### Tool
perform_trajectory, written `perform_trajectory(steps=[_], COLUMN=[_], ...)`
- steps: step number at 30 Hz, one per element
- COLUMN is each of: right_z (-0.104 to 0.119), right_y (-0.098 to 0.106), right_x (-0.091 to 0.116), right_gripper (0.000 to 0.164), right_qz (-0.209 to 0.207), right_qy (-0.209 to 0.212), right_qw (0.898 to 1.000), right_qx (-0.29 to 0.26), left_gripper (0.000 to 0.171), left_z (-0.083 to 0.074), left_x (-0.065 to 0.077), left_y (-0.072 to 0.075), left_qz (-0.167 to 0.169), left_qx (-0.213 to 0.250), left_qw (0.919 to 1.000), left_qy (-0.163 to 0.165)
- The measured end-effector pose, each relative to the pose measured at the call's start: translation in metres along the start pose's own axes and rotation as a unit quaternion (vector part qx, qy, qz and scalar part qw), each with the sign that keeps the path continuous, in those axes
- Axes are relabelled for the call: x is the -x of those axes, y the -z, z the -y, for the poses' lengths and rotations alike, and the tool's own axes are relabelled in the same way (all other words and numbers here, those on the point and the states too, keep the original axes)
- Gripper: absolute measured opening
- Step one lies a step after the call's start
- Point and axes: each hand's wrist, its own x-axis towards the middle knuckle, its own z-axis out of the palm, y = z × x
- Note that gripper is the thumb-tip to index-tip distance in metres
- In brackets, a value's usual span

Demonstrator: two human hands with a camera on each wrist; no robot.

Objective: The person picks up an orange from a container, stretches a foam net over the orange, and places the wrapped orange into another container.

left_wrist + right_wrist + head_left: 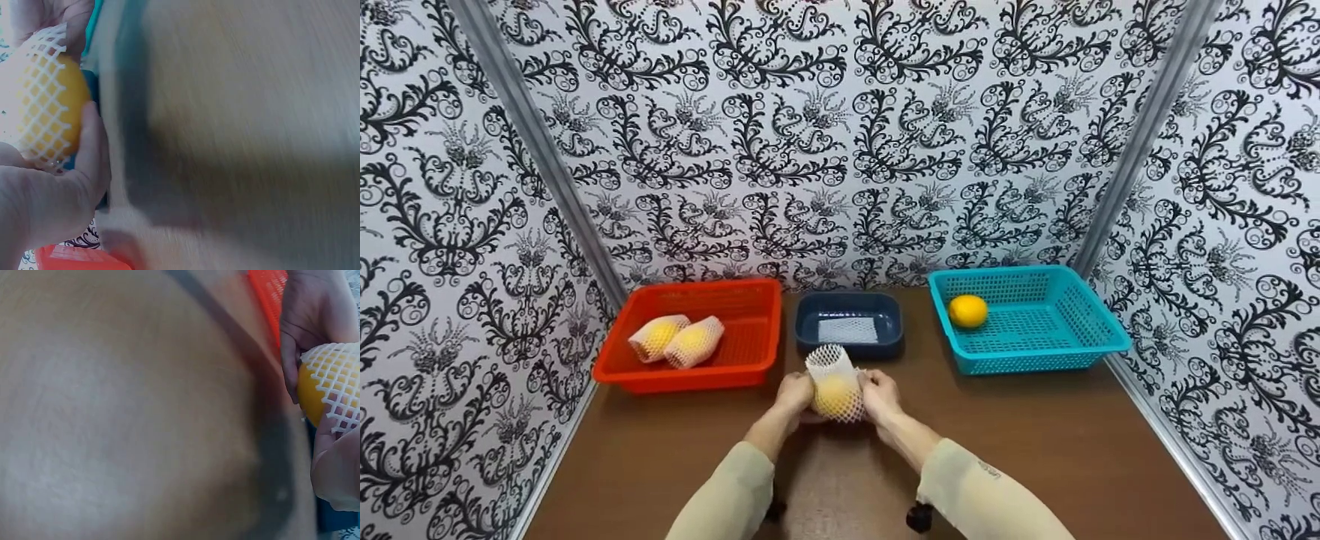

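Between both hands, over the table in front of the blue dish, is an orange (77, 84) partly inside a white foam net sleeve (829, 360). The sleeve's open end points up and away in the head view. My left hand (795, 394) holds the netted fruit from its left side, with the thumb along the bare part of the peel. On the opposite side, my right hand (881, 395) grips the sleeve and fruit with curled fingers. Both wrist views show bare peel at the sleeve's near edge.
A red basket (765, 337) at the left holds two netted fruits (695, 343). The dark blue dish (848, 301) in the middle contains flat white foam netting (847, 331). At the right, a teal basket (1039, 361) holds one bare orange (967, 310). Patterned walls enclose the brown table (1035, 442).
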Motion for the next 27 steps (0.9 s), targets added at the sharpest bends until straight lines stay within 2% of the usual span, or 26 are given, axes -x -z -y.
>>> perform_trajectory(steps=[4,8,11,16,20,23,24,27], right_z=[0.011,0.02,0.024,0.028,0.025,0.018,0.008,0.005], right_y=[0.003,0.008,0.012,0.018,0.021,0.026,0.029,0.035], right_x=[-0.004,-0.005,-0.002,0.002,0.001,-0.003,-0.011,-0.013], right_gripper=[0.02,0.022,0.024,0.03,0.03,0.027,0.027,0.029], right_qz=[-0.04,-0.04,-0.024,-0.004,-0.007,-0.012,-0.012,-0.013], right_qy=[0.042,0.047,0.041,0.03,0.031,0.052,0.083,0.15], right_qw=[0.998,0.998,0.999,0.998,0.998,0.998,0.996,0.988], right_qx=[0.027,0.005,-0.021,-0.055,-0.049,-0.033,-0.025,0.016], left_gripper=[0.042,0.035,0.026,0.011,0.011,0.012,0.012,0.012], left_z=[-0.005,-0.008,-0.008,-0.011,-0.012,-0.011,-0.011,-0.009], left_x=[0.006,0.007,0.008,0.011,0.015,0.017,0.017,0.018], left_y=[-0.005,-0.011,-0.017,-0.025,-0.03,-0.032,-0.032,-0.031], left_qz=[0.037,0.056,0.054,0.039,0.033,0.038,0.039,0.037], left_qx=[0.091,0.157,0.187,0.212,0.248,0.273,0.276,0.283], left_qw=[0.9949,0.9852,0.9798,0.9753,0.9667,0.9596,0.9584,0.9568], left_qy=[0.023,0.04,0.045,0.048,0.055,0.059,0.06,0.058])
